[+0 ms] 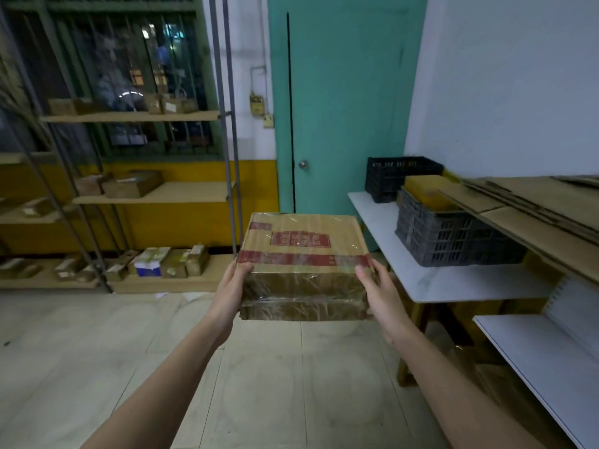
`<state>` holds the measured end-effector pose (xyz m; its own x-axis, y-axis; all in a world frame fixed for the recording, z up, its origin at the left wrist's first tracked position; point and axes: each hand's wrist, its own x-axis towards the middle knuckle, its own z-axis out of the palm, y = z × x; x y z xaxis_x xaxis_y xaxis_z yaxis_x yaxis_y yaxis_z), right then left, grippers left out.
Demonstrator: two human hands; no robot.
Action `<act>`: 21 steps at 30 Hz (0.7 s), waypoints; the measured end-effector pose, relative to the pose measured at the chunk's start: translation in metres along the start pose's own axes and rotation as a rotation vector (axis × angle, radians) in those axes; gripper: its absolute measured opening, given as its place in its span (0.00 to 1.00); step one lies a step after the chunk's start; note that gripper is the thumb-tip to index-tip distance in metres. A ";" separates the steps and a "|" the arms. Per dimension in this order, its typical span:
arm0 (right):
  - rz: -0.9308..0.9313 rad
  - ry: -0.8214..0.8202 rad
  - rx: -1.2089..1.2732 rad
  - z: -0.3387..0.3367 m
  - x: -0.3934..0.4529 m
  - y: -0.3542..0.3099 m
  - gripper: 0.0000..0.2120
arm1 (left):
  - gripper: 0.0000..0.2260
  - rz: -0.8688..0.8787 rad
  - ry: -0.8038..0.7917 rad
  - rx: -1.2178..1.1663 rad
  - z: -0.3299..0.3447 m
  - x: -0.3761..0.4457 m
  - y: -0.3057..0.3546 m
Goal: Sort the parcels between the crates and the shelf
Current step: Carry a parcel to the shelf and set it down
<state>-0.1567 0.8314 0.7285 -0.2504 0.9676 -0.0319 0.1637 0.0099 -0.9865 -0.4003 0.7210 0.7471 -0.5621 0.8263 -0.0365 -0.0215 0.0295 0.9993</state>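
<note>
Between the metal shelf (152, 192) and the white table (453, 286) with 2 dark plastic crates (453, 234), I carried the taped brown cardboard parcel (304, 254) in the air, my left hand (231, 286) and right hand (377, 286) gripping its 2 near corners. The parcel was level, long axis across me, printed top upward. Judging from this, the next move needed a choice of destination.

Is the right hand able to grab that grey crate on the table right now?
Probably not yet: the right hand and the left hand both grip the parcel, and the grey crate sits farther right on the white table.
</note>
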 end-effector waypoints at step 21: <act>0.034 0.004 0.017 0.086 0.305 -0.015 0.25 | 0.38 -0.035 -0.120 -0.025 0.018 0.322 -0.022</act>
<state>-0.3173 1.1049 0.7194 -0.2412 0.9683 -0.0644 0.1560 -0.0269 -0.9874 -0.5661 0.9963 0.7132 -0.4578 0.8863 -0.0695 -0.0605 0.0469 0.9971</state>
